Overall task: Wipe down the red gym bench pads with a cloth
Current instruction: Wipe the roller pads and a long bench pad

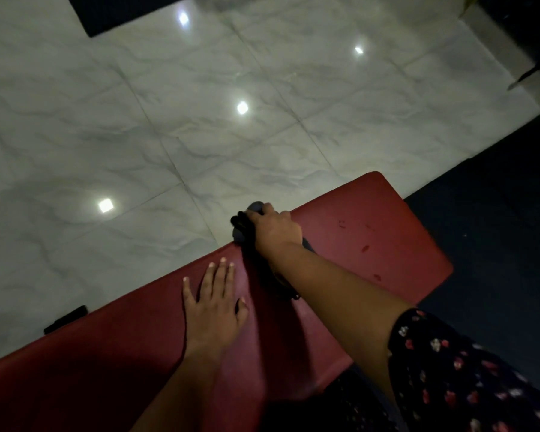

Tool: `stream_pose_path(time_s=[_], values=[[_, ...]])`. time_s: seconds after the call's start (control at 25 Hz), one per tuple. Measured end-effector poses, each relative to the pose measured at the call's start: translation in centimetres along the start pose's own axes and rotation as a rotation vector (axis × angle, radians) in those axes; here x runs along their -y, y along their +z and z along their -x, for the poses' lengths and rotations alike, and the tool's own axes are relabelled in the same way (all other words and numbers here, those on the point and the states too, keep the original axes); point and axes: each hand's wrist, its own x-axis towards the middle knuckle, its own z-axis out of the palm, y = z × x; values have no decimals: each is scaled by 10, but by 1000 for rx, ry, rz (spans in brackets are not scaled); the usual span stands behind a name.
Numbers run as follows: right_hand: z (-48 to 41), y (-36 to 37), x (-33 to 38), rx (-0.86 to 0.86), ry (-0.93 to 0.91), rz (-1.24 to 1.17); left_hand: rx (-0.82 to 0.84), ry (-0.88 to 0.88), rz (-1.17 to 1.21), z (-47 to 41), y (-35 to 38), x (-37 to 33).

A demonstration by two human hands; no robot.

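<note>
Pale marble-tile floor (200,120) fills the far side, with a dark mat (496,244) to my right. The red bench pad (371,238) runs slantwise below me, a few dark spots near its far end. My left hand (214,304) lies flat on the pad, fingers straight and spread. My right hand (275,232) curls round a dark cloth (242,226), pressing it against the pad's far edge.

Left hand (214,307) flat on bench pad (371,232), right hand (275,229) on cloth (241,227) at far edge
</note>
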Motion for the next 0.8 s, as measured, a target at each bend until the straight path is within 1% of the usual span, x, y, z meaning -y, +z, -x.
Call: stream_pose_path(time_s=[0.08,0.12,0.24,0.36,0.44,0.56,0.64,0.72,0.8], values=[[6,1,-10,17,49,-62,-10,126,-24,-4,1,1],[19,5,-17,9,41,-71,-17,144,-20,-7,0,2],[78,30,-53,6,28,-58,-13,105,-5,-12,-5,-1],[149,60,-91,104,94,-33,16,74,-7,-14,-4,-5],[193,78,-116,161,105,-23,13,46,-2,-14,-7,-9],[244,95,-149,224,149,-35,18,53,9,-23,-9,-20],[256,100,-157,194,177,-88,28,55,8,-31,-10,-31],[244,101,-161,277,174,-58,49,23,13,-40,-8,-42],[214,97,-160,229,153,-3,81,-45,43,-44,-4,-48]])
